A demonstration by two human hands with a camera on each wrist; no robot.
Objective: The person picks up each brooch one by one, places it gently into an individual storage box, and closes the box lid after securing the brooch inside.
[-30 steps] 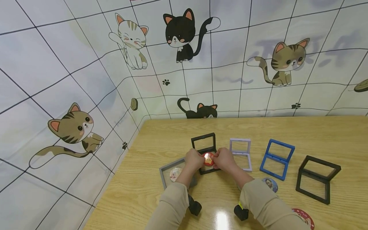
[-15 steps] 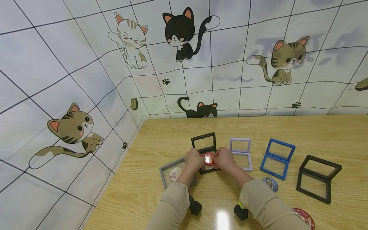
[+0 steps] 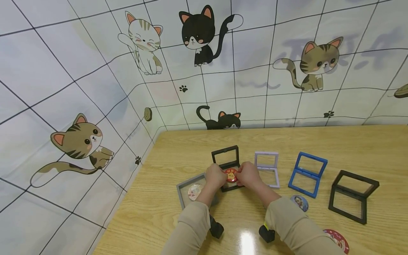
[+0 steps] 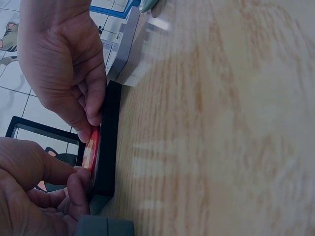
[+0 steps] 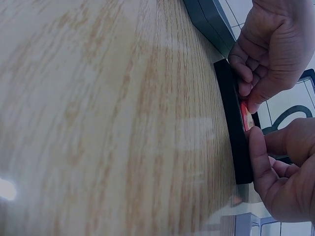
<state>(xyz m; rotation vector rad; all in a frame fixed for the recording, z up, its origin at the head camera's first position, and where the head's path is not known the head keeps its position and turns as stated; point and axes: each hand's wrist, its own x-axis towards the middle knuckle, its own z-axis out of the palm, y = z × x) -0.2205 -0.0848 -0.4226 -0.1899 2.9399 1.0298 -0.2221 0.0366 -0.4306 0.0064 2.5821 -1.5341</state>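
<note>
A red round button badge with a yellow figure is held between both hands over the lower half of an open black hinged frame. My left hand pinches the badge's left edge with thumb and fingers. On the opposite edge, my right hand pinches it the same way. In the left wrist view the badge lies nearly level, close over the frame's clear film, and the right hand sits across from the left. Some fingers touch the frame's thick black rim in the right wrist view.
Beside the left forearm lies a grey frame with a pale badge on it. To the right stand open lilac, blue and black frames. A blue badge and a red one lie near the right sleeve.
The glare on the red badge has gone, so its yellow figure and lettering show. Both hands keep their grip in almost the same place; the head view has shifted slightly.
</note>
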